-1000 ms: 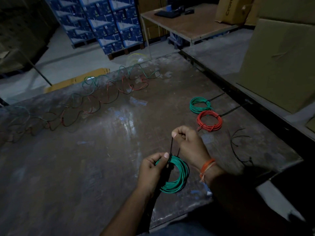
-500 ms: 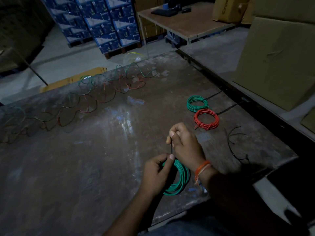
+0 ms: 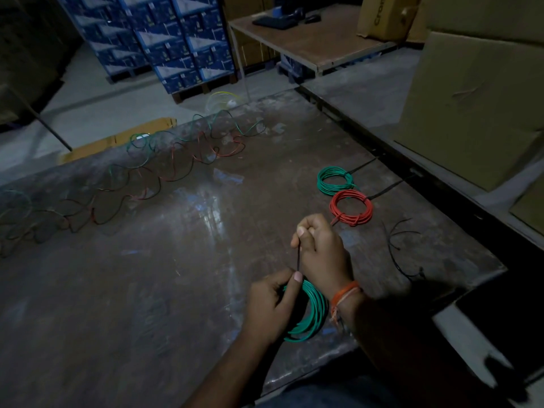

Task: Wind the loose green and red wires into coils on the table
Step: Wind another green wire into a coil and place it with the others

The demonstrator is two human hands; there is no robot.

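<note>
Right hand [image 3: 322, 251] now lower over the desk [image 3: 176, 290], pinching a black tie [image 3: 298, 259], left hand [image 3: 270, 307] gripping the green coil [image 3: 316, 312].

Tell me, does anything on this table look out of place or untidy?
Yes. Loose green and red wires sprawl tangled along the table's far edge, still uncoiled, unlike the tied green coil and red coil.

A green wire coil [image 3: 312, 312] held upright just above the tabletop [image 3: 182, 290]. Two finished coils, green [image 3: 334, 179] and red [image 3: 351, 207], lie flat side by side. Loose green and red wires [image 3: 164, 169] snake along the far edge
</note>
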